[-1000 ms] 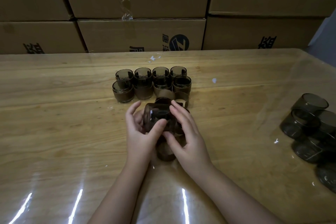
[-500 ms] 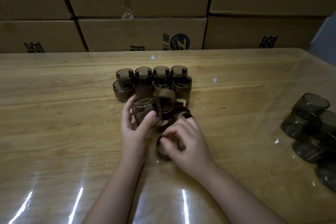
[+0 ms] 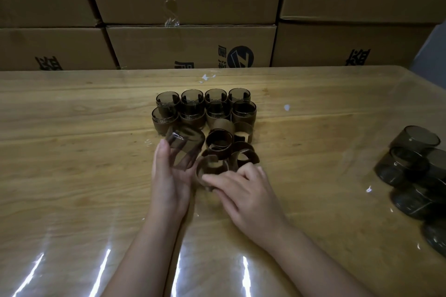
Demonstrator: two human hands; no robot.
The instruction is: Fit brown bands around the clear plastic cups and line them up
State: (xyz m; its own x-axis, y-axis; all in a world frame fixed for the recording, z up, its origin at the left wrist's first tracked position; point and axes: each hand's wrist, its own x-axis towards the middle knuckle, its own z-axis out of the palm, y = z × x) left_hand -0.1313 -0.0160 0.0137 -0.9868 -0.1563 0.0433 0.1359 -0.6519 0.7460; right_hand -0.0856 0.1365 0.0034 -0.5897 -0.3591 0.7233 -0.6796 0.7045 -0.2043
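Gripping a clear cup between thumb and fingers, the left hand holds it tilted just above the table. The right hand pinches a brown band at its near edge. The band lies just beside the left palm and below the cup.

The main risk, as I judge it, is the band. It looks like a split, springy strip, so it may uncurl or slip out of the pinch before the cup enters it. The cup is smooth and held at a slant by the fingertips alone, so pushing it into a band that is not square to it could jam it or squirt it out of the fingers. The loose bands sit just beyond the right fingertips, and the banded cups stand just beyond the left fingertips. A stray knuckle could scatter either group. The bare cups lie well off to the outside of the right hand.

Compared with half a second ago, the band has come up off its flat spot under the right hand and moved closer to the left hand. The cup has tipped further over.
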